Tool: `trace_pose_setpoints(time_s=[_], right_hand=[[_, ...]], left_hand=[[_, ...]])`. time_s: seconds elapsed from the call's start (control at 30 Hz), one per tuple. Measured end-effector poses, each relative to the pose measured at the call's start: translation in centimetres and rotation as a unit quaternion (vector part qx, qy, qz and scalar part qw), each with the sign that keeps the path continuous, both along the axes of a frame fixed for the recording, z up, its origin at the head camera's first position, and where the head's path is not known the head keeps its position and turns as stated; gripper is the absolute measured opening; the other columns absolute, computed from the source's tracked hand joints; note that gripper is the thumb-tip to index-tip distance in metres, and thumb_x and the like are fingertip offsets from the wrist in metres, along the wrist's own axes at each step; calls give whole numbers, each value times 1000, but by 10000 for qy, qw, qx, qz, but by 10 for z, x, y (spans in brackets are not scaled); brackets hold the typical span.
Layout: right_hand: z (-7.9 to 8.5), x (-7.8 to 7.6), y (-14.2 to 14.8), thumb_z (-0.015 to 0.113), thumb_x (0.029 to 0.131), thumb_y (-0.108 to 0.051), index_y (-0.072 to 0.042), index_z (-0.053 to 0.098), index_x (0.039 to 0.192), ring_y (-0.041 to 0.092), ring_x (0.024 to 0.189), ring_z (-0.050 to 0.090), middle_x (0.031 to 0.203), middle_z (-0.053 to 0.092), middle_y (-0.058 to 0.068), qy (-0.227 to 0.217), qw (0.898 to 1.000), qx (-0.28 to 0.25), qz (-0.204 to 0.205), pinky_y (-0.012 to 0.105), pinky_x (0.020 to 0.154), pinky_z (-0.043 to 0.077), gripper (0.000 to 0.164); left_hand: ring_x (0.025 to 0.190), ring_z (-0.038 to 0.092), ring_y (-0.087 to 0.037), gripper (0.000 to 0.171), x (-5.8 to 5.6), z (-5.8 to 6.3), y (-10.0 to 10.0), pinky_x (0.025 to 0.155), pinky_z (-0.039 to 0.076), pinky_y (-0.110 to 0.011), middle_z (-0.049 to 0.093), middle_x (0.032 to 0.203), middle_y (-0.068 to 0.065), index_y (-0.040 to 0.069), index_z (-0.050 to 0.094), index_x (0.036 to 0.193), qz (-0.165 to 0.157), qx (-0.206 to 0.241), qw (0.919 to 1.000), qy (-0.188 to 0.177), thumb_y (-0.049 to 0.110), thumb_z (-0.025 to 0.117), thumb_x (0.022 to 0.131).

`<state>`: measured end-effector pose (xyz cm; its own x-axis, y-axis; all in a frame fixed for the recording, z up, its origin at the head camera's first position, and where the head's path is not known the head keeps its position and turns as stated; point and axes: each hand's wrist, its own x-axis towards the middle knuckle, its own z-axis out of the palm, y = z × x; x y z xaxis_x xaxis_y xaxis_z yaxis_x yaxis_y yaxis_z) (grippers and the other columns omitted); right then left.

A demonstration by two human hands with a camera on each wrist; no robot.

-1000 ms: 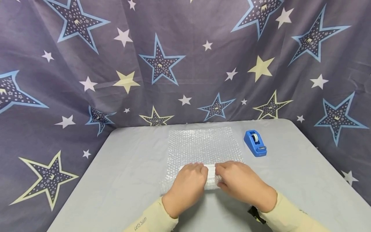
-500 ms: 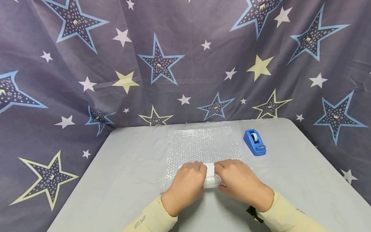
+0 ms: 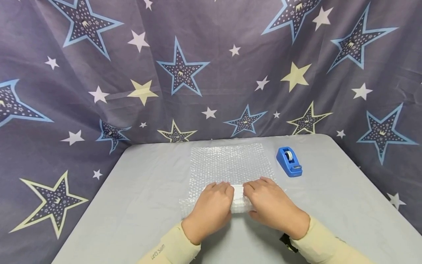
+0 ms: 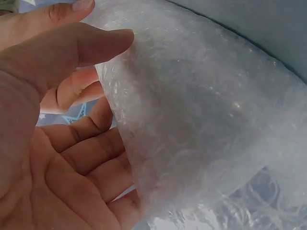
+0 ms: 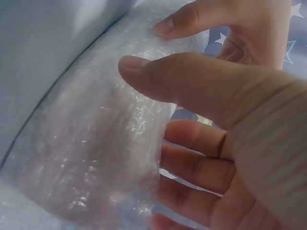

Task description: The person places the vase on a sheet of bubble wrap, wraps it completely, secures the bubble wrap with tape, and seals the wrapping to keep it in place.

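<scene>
A sheet of clear bubble wrap (image 3: 230,161) lies flat across the table's far middle, its near end folded over a white object (image 3: 238,190). Only a strip of that object shows between the hands, so its kind cannot be told. My left hand (image 3: 212,205) grips the left part of the folded end, thumb on the near side and fingers beyond the edge. On the right part, my right hand (image 3: 271,205) holds on the same way. Both wrist views show the thumbs against the bubble wrap (image 4: 201,96) and the fingers bent behind it.
A blue tape dispenser (image 3: 289,162) with a roll of tape stands right of the bubble wrap. A light grey cloth covers the table (image 3: 138,190). Behind and beside it hangs a dark curtain (image 3: 217,36) patterned with stars.
Both hands have shifted very slightly away from me with the folded end, and the right fingers have lifted a little. The tape dispenser stays in place.
</scene>
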<state>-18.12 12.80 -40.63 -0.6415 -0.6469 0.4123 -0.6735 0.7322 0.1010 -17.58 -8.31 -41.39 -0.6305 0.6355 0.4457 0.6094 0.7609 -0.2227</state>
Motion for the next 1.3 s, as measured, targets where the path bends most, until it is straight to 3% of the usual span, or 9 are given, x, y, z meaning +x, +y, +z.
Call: trace_pose_setpoints(time_s=[0.33,0.93,1.3], right_hand=[[-2,-4,1,94,56,-27,-13,64,96,24,97,70,101,72,3,-48,10000,-61,-42,55,99,51,52],[-7,-8,2,93,56,-27,-15,60,95,24,99,70,101,71,1,-82,9999,-127,-71,57,101,50,52],[-8,-9,2,95,56,-27,-14,61,99,25,103,70,109,72,3,-45,9999,-146,-56,58,103,49,56]], left_hand=[[93,69,-21,33,1,1,2,77,54,-36,73,98,-4,10,67,95,182,-146,9997,103,19,83,68],[90,69,-22,33,3,2,4,75,52,-37,72,97,-3,12,66,90,309,-98,9990,323,22,85,64],[74,66,-16,27,3,2,5,63,48,-33,67,83,2,15,64,82,260,-45,9988,406,17,84,64]])
